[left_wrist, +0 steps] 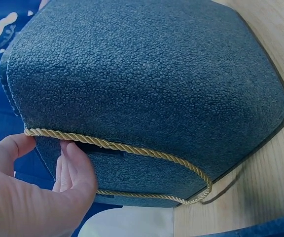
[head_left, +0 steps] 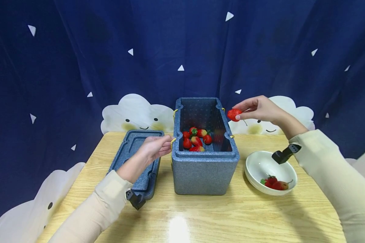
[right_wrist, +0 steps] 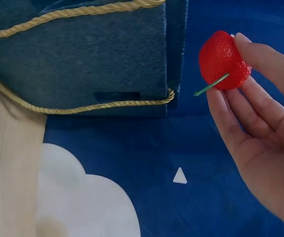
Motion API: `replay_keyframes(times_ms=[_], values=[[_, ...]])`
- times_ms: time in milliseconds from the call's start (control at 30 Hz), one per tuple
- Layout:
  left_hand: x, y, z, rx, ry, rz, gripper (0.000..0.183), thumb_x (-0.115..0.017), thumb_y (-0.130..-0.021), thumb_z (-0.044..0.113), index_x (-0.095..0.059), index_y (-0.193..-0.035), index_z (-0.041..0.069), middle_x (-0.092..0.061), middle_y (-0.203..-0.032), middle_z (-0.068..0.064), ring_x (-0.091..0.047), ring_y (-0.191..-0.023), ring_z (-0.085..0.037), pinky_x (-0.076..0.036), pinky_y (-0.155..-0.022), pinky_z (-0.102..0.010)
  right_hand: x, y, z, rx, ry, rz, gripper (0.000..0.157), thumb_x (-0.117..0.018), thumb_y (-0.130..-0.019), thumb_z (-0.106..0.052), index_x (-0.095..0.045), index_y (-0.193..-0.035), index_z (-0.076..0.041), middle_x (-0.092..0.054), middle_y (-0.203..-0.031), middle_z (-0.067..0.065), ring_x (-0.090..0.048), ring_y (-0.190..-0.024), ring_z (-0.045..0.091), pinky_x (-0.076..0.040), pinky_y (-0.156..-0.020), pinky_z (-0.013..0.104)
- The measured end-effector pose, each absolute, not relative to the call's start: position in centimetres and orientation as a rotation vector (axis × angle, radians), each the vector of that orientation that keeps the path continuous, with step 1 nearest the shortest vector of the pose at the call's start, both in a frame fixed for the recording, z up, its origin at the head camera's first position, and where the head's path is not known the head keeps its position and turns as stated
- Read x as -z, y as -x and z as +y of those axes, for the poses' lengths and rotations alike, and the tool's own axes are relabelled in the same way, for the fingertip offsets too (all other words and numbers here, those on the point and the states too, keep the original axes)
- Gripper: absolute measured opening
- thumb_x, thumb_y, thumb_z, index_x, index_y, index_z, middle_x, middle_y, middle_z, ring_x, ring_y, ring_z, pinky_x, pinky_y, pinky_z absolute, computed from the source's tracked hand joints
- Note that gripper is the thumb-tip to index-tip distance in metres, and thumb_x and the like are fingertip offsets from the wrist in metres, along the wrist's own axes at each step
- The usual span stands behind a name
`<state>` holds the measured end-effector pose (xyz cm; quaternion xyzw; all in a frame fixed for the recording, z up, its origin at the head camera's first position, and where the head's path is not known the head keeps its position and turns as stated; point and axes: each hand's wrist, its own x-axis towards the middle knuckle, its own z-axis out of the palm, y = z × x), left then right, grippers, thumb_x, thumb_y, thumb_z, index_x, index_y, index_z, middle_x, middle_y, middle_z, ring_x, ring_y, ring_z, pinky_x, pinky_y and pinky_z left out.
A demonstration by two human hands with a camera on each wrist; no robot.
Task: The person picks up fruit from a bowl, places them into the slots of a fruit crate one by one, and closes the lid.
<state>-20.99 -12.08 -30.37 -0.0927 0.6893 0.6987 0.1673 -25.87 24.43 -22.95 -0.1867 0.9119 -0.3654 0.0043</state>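
Note:
My right hand [head_left: 259,107] pinches a red strawberry [head_left: 234,115] between thumb and fingers, just right of the foam box and level with its upper part. In the right wrist view, a thin green stem sticks out from this strawberry [right_wrist: 224,59]. The grey-blue foam box [head_left: 204,176] stands lidless, with several strawberries [head_left: 196,141] on its floor. At the box's left side is my left hand [head_left: 154,147], its fingertips touching the outer wall by the rim. In the left wrist view, the yellow rope handle [left_wrist: 132,148] runs beside those fingers.
To the right of the box, a white bowl [head_left: 251,168] holds a few strawberries [head_left: 273,182]. The grey-blue lid [head_left: 154,179] lies on the wooden table [head_left: 200,216] at the left, partly under my left forearm. A dark blue curtain [head_left: 158,40] hangs behind.

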Motion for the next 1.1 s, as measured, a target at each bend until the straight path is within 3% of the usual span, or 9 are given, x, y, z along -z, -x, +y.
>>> replay_keyframes(times_ms=[133, 600, 900, 1100], values=[[30.5, 21.0, -12.2, -2.007, 0.263, 1.941, 0.043, -0.056, -0.089, 0.013, -0.053, -0.129, -0.005, -0.066, -0.082, 0.002, -0.064, -0.072, -0.002, -0.058, -0.078, -0.02, 22.4, 26.3, 23.5, 1.146, 0.573, 2.852, 0.041, -0.077, -0.081, -0.022, -0.068, -0.119, -0.008, -0.075, -0.098, -0.001, -0.068, -0.084, 0.007, -0.056, -0.076, 0.018], [30.8, 21.4, -12.3, -2.007, 0.266, 1.949, 0.045, -0.056, -0.09, 0.014, -0.052, -0.131, -0.004, -0.067, -0.103, -0.006, -0.065, -0.078, -0.004, -0.057, -0.087, -0.025, 20.0, 27.8, 20.9, 1.17, 0.644, 2.819, 0.042, -0.074, -0.084, -0.022, -0.065, -0.122, -0.007, -0.075, -0.101, -0.002, -0.068, -0.087, 0.008, -0.054, -0.082, 0.018], [30.9, 21.5, -12.1, -2.002, 0.264, 1.954, 0.045, -0.057, -0.091, 0.015, -0.051, -0.131, -0.004, -0.067, -0.108, -0.008, -0.065, -0.078, -0.004, -0.057, -0.088, -0.025, 19.2, 28.7, 19.0, 1.225, 0.683, 2.787, 0.041, -0.074, -0.084, -0.024, -0.066, -0.122, -0.01, -0.074, -0.105, -0.001, -0.067, -0.092, 0.006, -0.049, -0.103, 0.046], [30.8, 21.6, -12.1, -2.007, 0.261, 1.952, 0.044, -0.056, -0.09, 0.013, -0.052, -0.131, -0.005, -0.067, -0.103, -0.007, -0.065, -0.078, -0.004, -0.057, -0.09, -0.026, 18.2, 29.2, 17.6, 1.313, 0.684, 2.75, 0.041, -0.074, -0.085, -0.021, -0.065, -0.122, -0.007, -0.075, -0.103, -0.004, -0.068, -0.093, 0.005, -0.047, -0.106, 0.046]])
